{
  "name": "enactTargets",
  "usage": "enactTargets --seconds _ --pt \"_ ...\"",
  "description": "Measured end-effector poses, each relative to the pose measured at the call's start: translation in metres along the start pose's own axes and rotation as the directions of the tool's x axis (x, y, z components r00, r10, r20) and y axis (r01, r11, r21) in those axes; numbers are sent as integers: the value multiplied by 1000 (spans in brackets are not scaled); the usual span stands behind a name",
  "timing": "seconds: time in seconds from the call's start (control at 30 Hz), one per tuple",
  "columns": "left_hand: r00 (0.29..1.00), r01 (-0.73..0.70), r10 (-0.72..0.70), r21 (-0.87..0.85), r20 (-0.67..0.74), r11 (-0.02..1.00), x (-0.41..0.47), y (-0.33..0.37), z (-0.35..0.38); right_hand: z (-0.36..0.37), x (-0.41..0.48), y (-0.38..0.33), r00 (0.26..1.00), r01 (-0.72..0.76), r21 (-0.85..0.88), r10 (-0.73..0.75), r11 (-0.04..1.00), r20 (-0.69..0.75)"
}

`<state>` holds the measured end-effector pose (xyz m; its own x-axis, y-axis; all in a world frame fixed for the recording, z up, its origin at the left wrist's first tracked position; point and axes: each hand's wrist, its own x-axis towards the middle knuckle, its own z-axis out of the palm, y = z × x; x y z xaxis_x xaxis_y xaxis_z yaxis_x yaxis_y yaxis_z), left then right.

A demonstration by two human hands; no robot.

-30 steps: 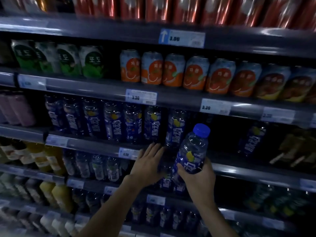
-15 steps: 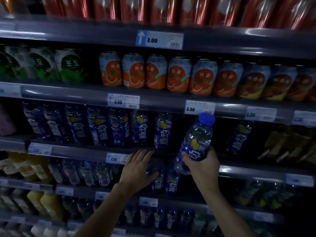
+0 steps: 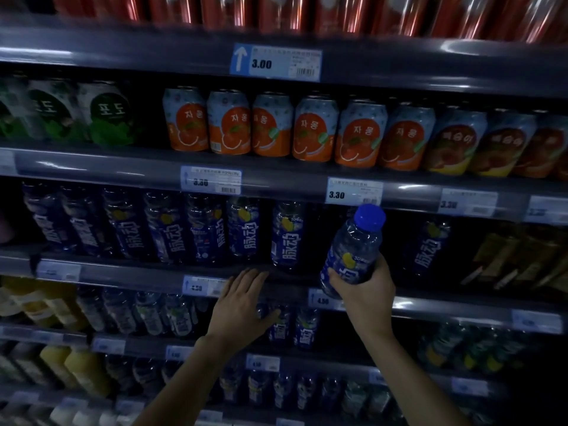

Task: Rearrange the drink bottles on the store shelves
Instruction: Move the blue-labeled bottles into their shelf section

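My right hand (image 3: 365, 290) grips a clear bottle with a blue cap and blue label (image 3: 353, 250), tilted, in front of a dark gap on the bottle shelf. A row of several matching blue bottles (image 3: 172, 229) stands to the left of the gap, the nearest one (image 3: 285, 238) just left of the held bottle. One more blue bottle (image 3: 428, 247) stands alone to the right. My left hand (image 3: 242, 302) lies flat with straight fingers on the shelf's front rail (image 3: 129, 273), holding nothing.
Orange-labelled cans (image 3: 270, 127) and green-labelled cans (image 3: 107, 115) fill the shelf above, red cans (image 3: 276, 10) the top shelf. Price tags (image 3: 353, 192) line the rails. Lower shelves hold clear bottles (image 3: 147, 312), yellow juice bottles (image 3: 83, 373) and more blue bottles (image 3: 304, 330).
My right hand has lifted the blue bottle up and to the right, closer to the gap. My left hand stays on the shelf rail. The view has shifted right.
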<state>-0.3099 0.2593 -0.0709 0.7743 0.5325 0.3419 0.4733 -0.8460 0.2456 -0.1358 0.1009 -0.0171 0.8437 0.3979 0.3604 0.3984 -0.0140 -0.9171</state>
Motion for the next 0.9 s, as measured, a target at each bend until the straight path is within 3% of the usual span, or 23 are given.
enactTargets --seconds 0.6,0.9 --pt "1000 7 -7 -19 -7 1000 -2 1 7 23 24 18 996 47 37 -44 998 -74" --pt "999 5 -5 -26 -34 1000 -3 3 7 38 41 17 998 54 12 -53 998 -23"
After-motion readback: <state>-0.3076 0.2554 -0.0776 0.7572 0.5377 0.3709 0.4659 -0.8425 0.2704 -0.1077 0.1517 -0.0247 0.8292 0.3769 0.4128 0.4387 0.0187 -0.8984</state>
